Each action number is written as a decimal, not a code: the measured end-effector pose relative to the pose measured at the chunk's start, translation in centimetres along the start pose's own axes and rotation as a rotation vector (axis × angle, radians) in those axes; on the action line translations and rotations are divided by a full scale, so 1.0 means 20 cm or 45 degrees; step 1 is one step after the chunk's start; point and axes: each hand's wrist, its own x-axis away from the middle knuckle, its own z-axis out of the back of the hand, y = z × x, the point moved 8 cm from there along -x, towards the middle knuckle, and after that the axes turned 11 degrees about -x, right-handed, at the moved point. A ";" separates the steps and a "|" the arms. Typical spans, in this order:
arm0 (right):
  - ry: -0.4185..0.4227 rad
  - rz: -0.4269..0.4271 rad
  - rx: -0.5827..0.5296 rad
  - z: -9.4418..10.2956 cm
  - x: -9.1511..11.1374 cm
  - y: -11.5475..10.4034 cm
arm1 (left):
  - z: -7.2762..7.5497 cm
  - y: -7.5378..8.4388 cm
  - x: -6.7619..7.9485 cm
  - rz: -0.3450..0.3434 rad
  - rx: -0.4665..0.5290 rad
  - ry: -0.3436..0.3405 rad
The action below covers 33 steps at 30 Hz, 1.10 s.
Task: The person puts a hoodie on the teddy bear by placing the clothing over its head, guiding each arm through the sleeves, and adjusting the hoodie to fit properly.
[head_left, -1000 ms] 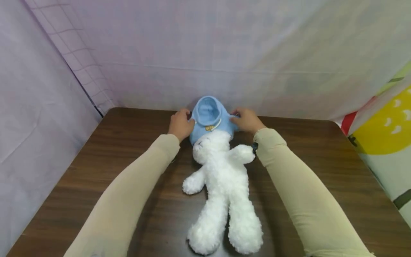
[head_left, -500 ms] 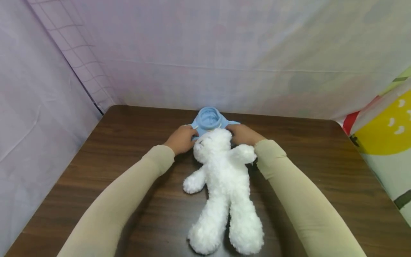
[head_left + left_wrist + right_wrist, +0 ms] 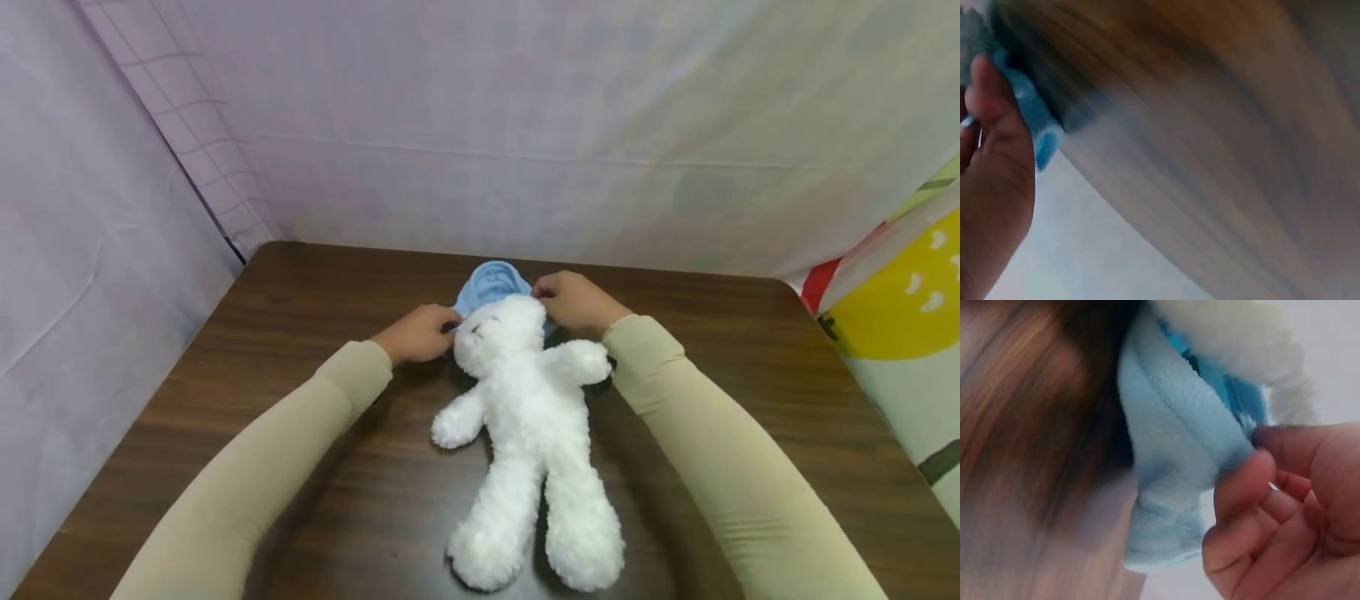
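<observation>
A fluffy white stuffed animal (image 3: 528, 408) lies on the table, its feet toward me and its face turned left. At its head is a small light blue doll sweater (image 3: 491, 282), partly hidden behind the head. My right hand (image 3: 577, 302) pinches the sweater's edge between thumb and index finger; the right wrist view shows the blue cloth (image 3: 1172, 425) stretched from that pinch, white fur just beyond. On the opposite side my left hand (image 3: 422, 333) pinches the sweater's left edge beside the toy's face. In the left wrist view blue cloth (image 3: 1038, 119) shows behind the thumb.
The dark wooden table (image 3: 300, 317) ends at a pale curtain (image 3: 480, 125) just behind the sweater. Another curtain (image 3: 90, 250) hangs at the left. A printed cloth (image 3: 900, 308) with a yellow shape hangs past the right edge.
Both hands have drawn the sweater from the table's far edge toward me, down behind the toy's head. Its collar and tag were in view earlier; now the head covers more of it.
</observation>
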 end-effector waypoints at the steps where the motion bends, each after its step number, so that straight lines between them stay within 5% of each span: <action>1: -0.008 -0.010 -0.046 0.01 0.00 -0.01 | -0.01 0.00 0.00 0.025 0.060 -0.029; 6: -0.129 -0.024 -0.229 0.03 0.04 -0.02 | -0.05 0.03 0.02 0.047 0.335 -0.265; 11: -0.385 -0.085 -0.237 0.02 0.12 -0.02 | -0.06 0.07 0.04 -0.012 0.373 -0.381; 14: -0.449 -0.073 -0.148 0.02 0.14 -0.03 | -0.06 0.06 0.04 0.012 0.332 -0.366; 23: -0.280 0.057 0.022 0.01 0.17 -0.10 | -0.04 0.06 0.02 0.113 0.291 -0.252; 33: -0.162 0.162 0.194 0.01 0.21 -0.16 | -0.01 0.10 0.02 0.094 0.262 0.003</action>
